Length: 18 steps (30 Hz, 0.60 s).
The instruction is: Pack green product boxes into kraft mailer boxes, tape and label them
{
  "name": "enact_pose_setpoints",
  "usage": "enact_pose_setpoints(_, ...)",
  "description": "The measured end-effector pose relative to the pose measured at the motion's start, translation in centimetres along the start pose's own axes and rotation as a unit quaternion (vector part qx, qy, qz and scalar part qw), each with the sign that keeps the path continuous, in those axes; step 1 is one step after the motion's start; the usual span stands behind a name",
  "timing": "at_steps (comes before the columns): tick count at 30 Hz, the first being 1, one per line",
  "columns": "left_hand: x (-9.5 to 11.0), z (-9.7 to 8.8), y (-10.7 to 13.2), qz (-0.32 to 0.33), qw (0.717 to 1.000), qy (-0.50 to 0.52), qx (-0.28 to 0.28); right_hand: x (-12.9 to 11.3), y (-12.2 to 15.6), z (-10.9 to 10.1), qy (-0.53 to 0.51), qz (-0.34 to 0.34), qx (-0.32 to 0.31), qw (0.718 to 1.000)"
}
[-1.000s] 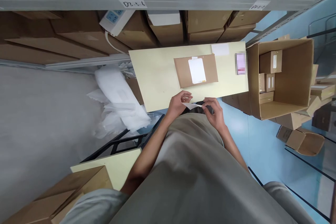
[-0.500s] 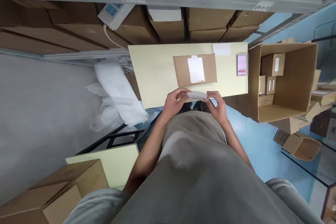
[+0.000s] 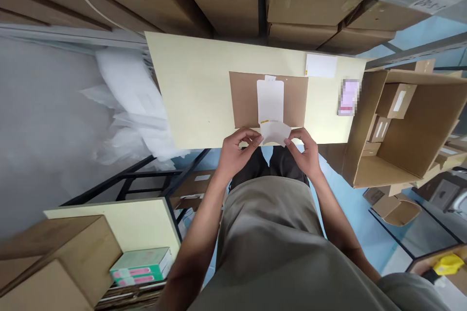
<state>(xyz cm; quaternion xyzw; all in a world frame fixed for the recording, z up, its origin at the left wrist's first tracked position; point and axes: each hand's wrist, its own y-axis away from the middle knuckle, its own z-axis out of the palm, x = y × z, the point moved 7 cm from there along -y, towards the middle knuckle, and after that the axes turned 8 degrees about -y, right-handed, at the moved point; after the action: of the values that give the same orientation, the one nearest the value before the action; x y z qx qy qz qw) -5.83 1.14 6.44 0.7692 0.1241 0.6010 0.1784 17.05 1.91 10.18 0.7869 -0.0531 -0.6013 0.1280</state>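
Note:
A small curved white label is stretched between my two hands at the near edge of the pale table. My left hand pinches its left corner, and my right hand pinches its right side. Just beyond the label lies a flat brown cardboard parcel. A white paper label sits on the middle of that parcel, and the held label overlaps its near end in view. Any print on the held label is too small to read.
On the pale table lie a white slip and a blurred pink item. A large open carton with small boxes stands right. White plastic wrap hangs left. Shelved boxes line the back.
The held label has tipped so that more of its face shows, and its far edge now meets the parcel label in view. My view has shifted closer to the table.

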Motion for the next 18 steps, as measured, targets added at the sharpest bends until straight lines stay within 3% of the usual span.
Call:
enact_pose_setpoints(8, 0.6, 0.6, -2.4, 0.012, 0.999, -0.025, 0.026, -0.6, -4.0, -0.4, 0.008, 0.0, -0.08, 0.997)
enact_pose_setpoints(18, 1.0, 0.2, -3.3, 0.007, 0.997, -0.07, 0.024, 0.0, -5.9, -1.5, -0.009, 0.012, -0.093, 0.996)
